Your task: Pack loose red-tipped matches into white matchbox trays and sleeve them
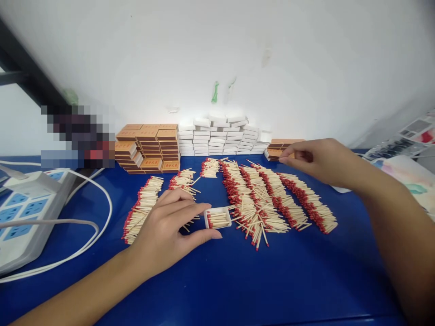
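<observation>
My left hand is around a small white matchbox tray, thumb at its near side and fingers at its far side. Matches with red heads lie inside the tray. Toward the back right, my right hand is closed, thumb and forefinger pinched at an orange matchbox sleeve on a low stack. The fingers partly cover that stack. Between the hands, long rows of loose matches fan out, with a messy heap right beside the tray.
Stacked orange matchboxes stand at the back left, next to piled white trays along the wall. A power strip with white cables occupies the left side of the blue table. Plastic packaging lies at the right.
</observation>
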`<action>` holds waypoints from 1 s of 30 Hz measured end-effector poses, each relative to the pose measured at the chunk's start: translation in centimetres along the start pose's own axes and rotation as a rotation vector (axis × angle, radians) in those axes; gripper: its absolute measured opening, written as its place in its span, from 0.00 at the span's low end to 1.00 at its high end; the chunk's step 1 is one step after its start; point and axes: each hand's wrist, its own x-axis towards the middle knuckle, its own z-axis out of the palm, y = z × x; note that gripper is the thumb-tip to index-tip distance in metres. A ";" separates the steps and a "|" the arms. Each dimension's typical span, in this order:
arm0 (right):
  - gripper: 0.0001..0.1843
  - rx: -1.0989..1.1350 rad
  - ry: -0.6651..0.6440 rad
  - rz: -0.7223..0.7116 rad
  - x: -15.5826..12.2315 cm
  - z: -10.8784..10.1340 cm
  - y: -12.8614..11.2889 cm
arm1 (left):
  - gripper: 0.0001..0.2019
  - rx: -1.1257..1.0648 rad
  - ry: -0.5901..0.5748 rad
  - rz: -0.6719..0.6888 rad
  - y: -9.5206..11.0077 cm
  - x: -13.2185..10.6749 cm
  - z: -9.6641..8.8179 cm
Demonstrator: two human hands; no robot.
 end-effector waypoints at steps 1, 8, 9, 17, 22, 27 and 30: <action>0.14 -0.062 -0.029 0.058 0.3 -0.2 1.5 | 0.21 -0.001 0.002 0.002 0.0 0.0 0.0; 0.14 -0.112 -0.271 0.112 0.9 0.6 6.2 | 0.21 -0.011 -0.012 0.017 0.2 0.0 0.0; 0.14 -0.099 -0.297 0.100 0.9 0.7 6.2 | 0.21 -0.012 -0.008 0.020 0.3 0.1 0.0; 0.11 -0.080 -0.339 0.115 0.8 0.9 4.7 | 0.22 -0.017 -0.014 0.010 0.3 0.0 0.0; 0.12 -0.093 -0.334 0.108 1.0 1.2 5.0 | 0.21 -0.028 -0.013 0.018 0.3 0.1 0.0; 0.13 -0.120 -0.348 0.152 1.4 1.8 6.5 | 0.21 -0.020 -0.013 0.016 0.2 0.1 0.0; 0.14 -0.117 -0.332 0.136 1.5 1.8 6.8 | 0.21 -0.019 -0.013 0.016 0.1 0.0 0.0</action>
